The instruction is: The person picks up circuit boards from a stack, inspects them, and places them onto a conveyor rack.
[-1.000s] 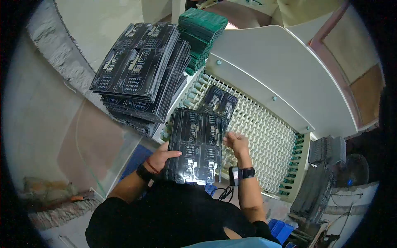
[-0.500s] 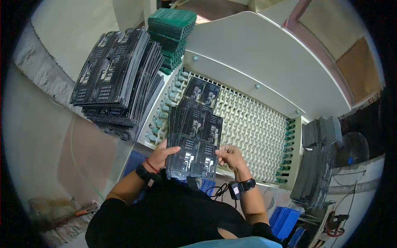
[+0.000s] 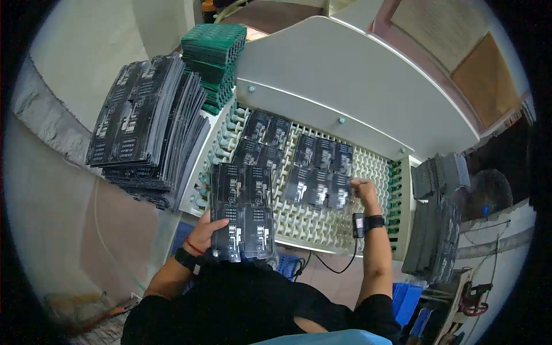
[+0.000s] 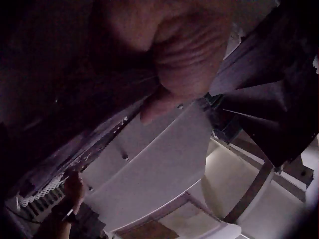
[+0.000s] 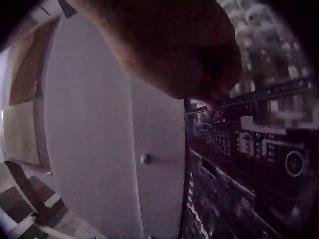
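In the head view my left hand (image 3: 206,231) grips a stack of black circuit boards (image 3: 241,213) by its left edge, thumb on top, close to my body. The left wrist view has my thumb (image 4: 162,104) over the dark stack; the fingers beneath are hidden. My right hand (image 3: 365,192) pinches the right edge of a black circuit board (image 3: 319,172) over the white roller conveyor (image 3: 299,230). That board is blurred in the head view. In the right wrist view my fingertips (image 5: 212,103) are at its edge. Another circuit board (image 3: 265,129) lies on the rollers at the far left.
A tall pile of black boards (image 3: 129,115) stands left of the conveyor, with a stack of green boards (image 3: 213,46) behind it. A white panel (image 3: 339,75) walls the far side. Grey stacked boards (image 3: 431,224) and blue bins (image 3: 405,302) are at the right.
My right hand has pulled a circuit board off the held stack and carried it right, over the rollers. The left hand keeps its stack. The head view has turned rightward.
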Tool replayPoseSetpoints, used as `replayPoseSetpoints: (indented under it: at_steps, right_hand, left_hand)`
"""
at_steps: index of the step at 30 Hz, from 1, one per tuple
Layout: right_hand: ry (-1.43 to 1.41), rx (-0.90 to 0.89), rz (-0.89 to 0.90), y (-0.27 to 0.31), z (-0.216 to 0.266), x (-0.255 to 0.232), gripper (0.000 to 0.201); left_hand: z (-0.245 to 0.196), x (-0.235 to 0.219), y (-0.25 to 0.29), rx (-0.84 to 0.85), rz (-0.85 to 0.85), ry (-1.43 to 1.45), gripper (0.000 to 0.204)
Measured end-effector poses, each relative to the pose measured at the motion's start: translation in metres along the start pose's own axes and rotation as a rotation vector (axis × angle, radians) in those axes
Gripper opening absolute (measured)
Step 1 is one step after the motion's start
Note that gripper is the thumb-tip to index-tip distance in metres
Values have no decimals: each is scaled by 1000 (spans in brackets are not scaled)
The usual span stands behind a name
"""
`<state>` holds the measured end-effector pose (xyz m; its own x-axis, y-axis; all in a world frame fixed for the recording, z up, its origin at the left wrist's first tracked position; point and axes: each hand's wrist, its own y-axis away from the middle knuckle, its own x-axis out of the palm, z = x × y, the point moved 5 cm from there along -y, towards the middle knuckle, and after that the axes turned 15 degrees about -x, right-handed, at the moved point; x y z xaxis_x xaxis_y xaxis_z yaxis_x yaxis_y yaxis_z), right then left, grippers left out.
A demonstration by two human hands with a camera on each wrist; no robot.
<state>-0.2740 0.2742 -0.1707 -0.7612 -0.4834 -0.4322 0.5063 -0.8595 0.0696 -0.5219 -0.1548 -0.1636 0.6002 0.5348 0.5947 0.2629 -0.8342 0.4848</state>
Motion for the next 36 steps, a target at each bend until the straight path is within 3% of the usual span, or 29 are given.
replayPoseSetpoints:
  at_steps: [5, 7, 8, 10, 14, 16, 18, 21, 25, 30, 32, 34, 36]
  right_hand:
    - [19, 0, -116, 1, -35, -79, 12]
    - [324, 84, -110, 4, -32, -87, 18]
    - [324, 86, -111, 7, -31, -87, 18]
    - [890, -172, 99, 32, 30, -54, 39]
    - [934, -531, 288, 62, 46, 2, 58]
    - [958, -550, 293, 71, 55, 18, 58]
    - [795, -703, 330, 81, 73, 42, 57]
    - [903, -902, 517, 97, 85, 91, 56]
    - [941, -740, 515, 76, 72, 108, 58]
    - [950, -747, 520, 79, 89, 114, 52]
    - [628, -687, 442, 101, 103, 109, 45]
    - [171, -324, 496, 127, 87, 108, 35]
    - [-143, -121, 591, 168, 76, 119, 26]
  left_hand:
    - [5, 5, 2, -75, 70, 102, 45]
    - [1, 16, 2, -82, 80, 109, 45]
    - [0, 19, 2, -93, 85, 120, 45]
    - [4, 19, -2, -67, 78, 90, 45]
    - [5, 26, -5, -41, 81, 45, 46]
    - [4, 30, -6, -72, 134, 64, 47]
    - [4, 36, -5, -100, 181, 89, 48]
    - [6, 40, -2, -89, 207, 103, 50]
    - [18, 25, -6, -90, 252, 117, 55]
    - [22, 25, -3, -132, 278, 95, 58]
    - [17, 33, 4, -152, 271, 110, 52]
    - [12, 37, 6, -88, 258, 50, 50]
    - [13, 37, 4, -81, 290, 73, 48]
